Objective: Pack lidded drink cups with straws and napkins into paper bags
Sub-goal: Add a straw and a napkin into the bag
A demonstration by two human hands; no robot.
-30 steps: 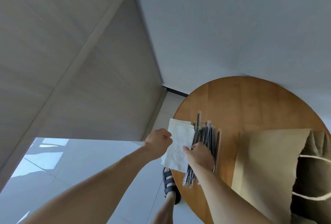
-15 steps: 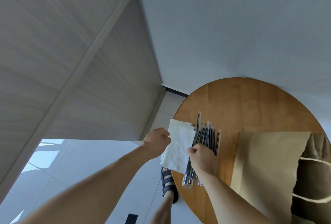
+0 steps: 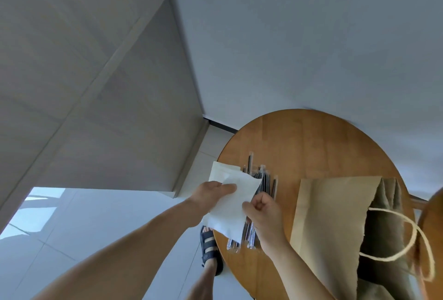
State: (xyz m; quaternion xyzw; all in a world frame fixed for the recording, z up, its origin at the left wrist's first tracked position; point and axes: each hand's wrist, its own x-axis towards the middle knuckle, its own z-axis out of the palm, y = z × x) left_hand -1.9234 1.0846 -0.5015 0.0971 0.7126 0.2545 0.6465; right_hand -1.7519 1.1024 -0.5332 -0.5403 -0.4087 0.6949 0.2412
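White napkin (image 3: 233, 208) now lifted over wrapped straws (image 3: 265, 181), left hand (image 3: 211, 195) pinching it, right hand (image 3: 263, 211) curled at its edge, grasp unclear.

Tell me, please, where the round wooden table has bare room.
Bare: the round wooden table's far half, beyond the wrapped black straws and brown paper bag. Crowded: its near left, where left hand and right hand hold white paper napkins.
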